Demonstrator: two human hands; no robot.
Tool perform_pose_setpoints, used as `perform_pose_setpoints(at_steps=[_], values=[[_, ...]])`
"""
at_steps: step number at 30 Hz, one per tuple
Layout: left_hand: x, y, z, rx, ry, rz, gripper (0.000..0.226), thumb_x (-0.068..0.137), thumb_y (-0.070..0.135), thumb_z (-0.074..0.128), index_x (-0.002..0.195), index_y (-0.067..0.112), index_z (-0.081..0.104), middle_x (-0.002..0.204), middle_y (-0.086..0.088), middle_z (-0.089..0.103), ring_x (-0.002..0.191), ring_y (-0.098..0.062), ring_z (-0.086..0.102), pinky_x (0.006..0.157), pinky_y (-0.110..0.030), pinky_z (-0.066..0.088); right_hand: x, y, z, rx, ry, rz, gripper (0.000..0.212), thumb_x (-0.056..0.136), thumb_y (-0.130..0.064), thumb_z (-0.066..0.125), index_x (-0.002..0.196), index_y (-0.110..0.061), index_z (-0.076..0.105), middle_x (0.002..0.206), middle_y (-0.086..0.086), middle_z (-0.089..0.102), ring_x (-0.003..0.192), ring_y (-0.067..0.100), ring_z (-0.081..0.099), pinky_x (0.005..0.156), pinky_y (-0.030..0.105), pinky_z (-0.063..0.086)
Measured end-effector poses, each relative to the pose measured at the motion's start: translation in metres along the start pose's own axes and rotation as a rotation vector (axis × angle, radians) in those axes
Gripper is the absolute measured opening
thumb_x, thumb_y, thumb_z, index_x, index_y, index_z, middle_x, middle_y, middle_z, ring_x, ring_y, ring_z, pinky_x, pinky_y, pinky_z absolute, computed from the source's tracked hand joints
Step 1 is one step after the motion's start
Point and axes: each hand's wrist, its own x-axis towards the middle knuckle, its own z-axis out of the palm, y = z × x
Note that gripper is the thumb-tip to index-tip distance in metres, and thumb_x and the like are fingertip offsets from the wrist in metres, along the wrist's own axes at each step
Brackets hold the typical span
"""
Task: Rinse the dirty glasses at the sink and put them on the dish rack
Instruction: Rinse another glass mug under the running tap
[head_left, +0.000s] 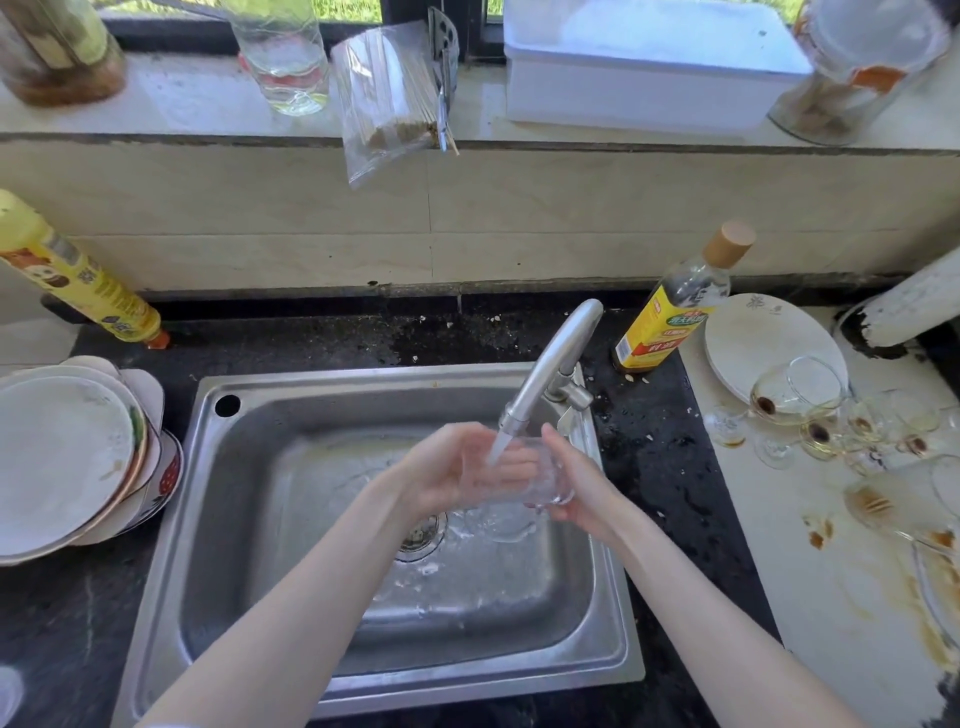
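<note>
Both hands, left (447, 470) and right (574, 486), hold one glass (535, 475) under one tap (550, 366); several dirty glasses (810, 410), too jumbled to count, lie at three o'clock.

You face a beige tiled wall (467, 218) above a black speckled counter (670, 467). A pale stone sill (171, 111) runs along the wall's top edge, below a dark-framed window (431, 13) with greenery outside. Daylight falls bright on the sill. At the counter's right edge lies a white, brown-stained surface (810, 582); a chipped white pipe (914, 306) crosses its far right corner.
</note>
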Motion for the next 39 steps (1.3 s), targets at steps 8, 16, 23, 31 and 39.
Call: perform_pose_setpoints(at_steps=[8,16,23,31,39], values=[[0.014,-0.008,-0.003,0.184,0.034,-0.01,0.041,0.099,0.026,0.031,0.115,-0.002,0.057,0.111,-0.018,0.066,0.103,-0.027,0.064,0.093,-0.038,0.049,0.003,-0.009,-0.01,0.112,0.064,0.193,0.057,0.089,-0.052,0.051,0.126,-0.009,0.055,0.077,0.008,0.062,0.04,0.014,0.059,0.035,0.02,0.045],[0.018,-0.003,-0.003,0.079,0.035,-0.063,0.041,0.097,0.023,0.032,0.104,-0.004,0.063,0.095,-0.019,0.071,0.086,-0.025,0.069,0.08,-0.034,0.057,-0.002,0.002,-0.018,0.099,-0.068,0.099,0.065,0.079,-0.063,0.054,0.12,-0.013,0.06,0.084,0.005,0.071,0.073,0.019,0.064,0.066,0.029,0.048],[0.029,-0.01,0.01,0.015,0.028,-0.083,0.043,0.098,0.026,0.033,0.104,-0.005,0.061,0.099,-0.022,0.069,0.088,-0.028,0.069,0.081,-0.037,0.056,-0.006,0.004,-0.032,0.279,-0.099,0.04,0.035,0.085,-0.042,0.052,0.092,-0.008,0.06,0.06,0.001,0.061,0.048,0.013,0.054,0.047,0.023,0.041],[0.018,-0.028,0.003,1.256,-0.153,0.191,0.036,0.093,0.053,0.039,0.122,0.038,0.056,0.13,0.006,0.056,0.121,-0.011,0.049,0.109,-0.037,0.033,-0.001,0.005,-0.031,0.371,0.058,0.252,0.042,0.085,-0.046,0.054,0.1,-0.009,0.066,0.085,0.013,0.068,0.06,0.025,0.067,0.053,0.029,0.052],[0.01,-0.012,0.005,0.532,0.052,0.166,0.026,0.093,0.017,0.048,0.105,0.001,0.066,0.103,-0.006,0.07,0.086,-0.016,0.069,0.085,-0.032,0.054,-0.009,0.001,-0.008,0.345,-0.072,0.066,0.044,0.091,-0.038,0.042,0.079,-0.011,0.074,0.07,0.006,0.07,0.055,0.018,0.062,0.056,0.027,0.042]])
